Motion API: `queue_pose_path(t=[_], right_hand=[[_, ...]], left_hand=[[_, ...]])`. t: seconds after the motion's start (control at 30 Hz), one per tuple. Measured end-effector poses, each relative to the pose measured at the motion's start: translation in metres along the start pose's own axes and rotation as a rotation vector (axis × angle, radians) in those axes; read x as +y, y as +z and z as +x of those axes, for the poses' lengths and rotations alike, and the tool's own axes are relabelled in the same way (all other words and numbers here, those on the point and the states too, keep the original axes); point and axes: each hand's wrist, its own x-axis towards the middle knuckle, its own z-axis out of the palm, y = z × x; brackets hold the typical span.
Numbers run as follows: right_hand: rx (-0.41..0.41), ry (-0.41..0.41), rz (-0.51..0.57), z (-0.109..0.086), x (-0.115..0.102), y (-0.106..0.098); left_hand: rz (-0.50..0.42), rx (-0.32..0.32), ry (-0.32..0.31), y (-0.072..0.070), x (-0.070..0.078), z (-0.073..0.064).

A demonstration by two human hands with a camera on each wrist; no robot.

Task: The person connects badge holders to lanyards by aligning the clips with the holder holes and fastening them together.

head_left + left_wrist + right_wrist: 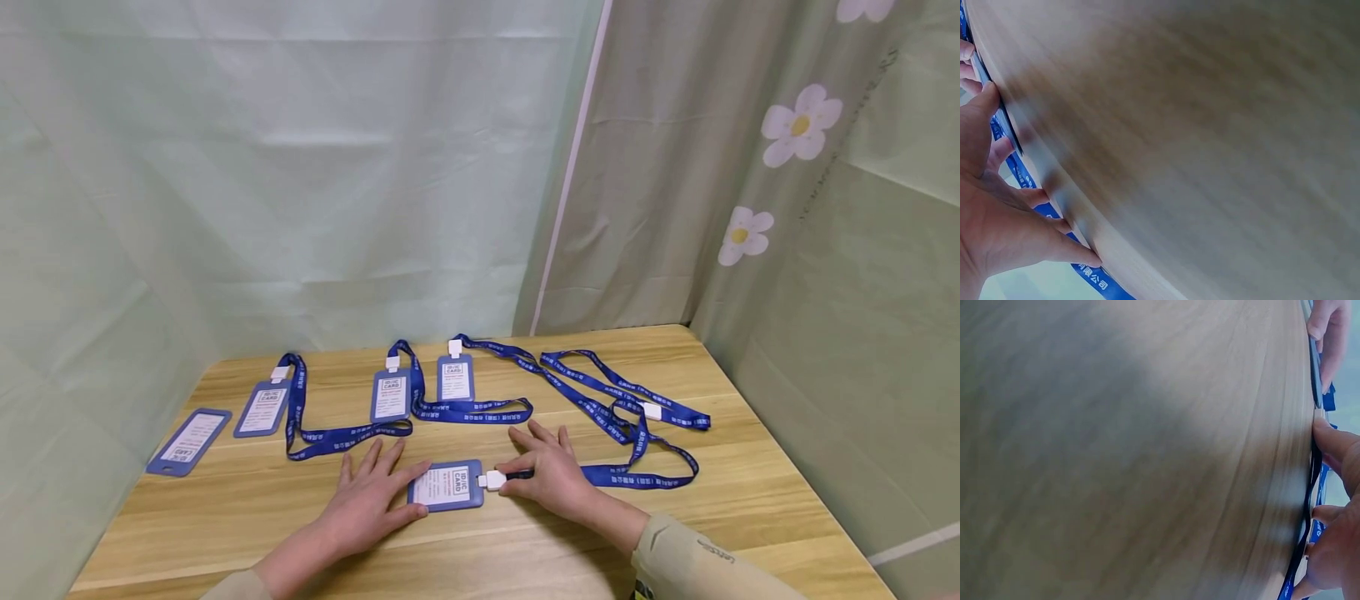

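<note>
In the head view my left hand (367, 504) holds the left end of a blue ID badge holder (468, 492), thumb and index finger at its opposite long edges. Its other fingers spread over the wood. My right hand (553, 475) pinches a white plastic clip (495, 481) between thumb and index finger. The clip meets the badge holder's slotted end; whether it is fastened cannot be seen. From the clip a blue printed lanyard (637, 478) runs under the right hand and loops to the right. In the right wrist view the right thumb (1329, 439) lies against the clip.
Behind stand three badge holders with lanyards: a left one (261, 410), a middle one (391, 396) and a right one (456, 379). A loose badge holder (189, 442) lies far left. Another lanyard with a white clip (652, 411) lies right. Curtains (337, 167) enclose the wooden table (757, 517).
</note>
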Motion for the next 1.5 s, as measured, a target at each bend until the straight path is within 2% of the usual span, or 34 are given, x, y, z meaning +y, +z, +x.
queue_pose_path(t=[0.87, 1.5], right_hand=[[0.023, 0.005, 0.018, 0.0023, -0.0016, 0.0023], [0.034, 0.002, -0.013, 0.0006, -0.0007, 0.0068]], left_hand=[[-0.015, -0.038, -0.031, -0.0019, 0.0006, 0.0025], [0.0, -0.03, -0.012, -0.0041, 0.003, 0.0003]])
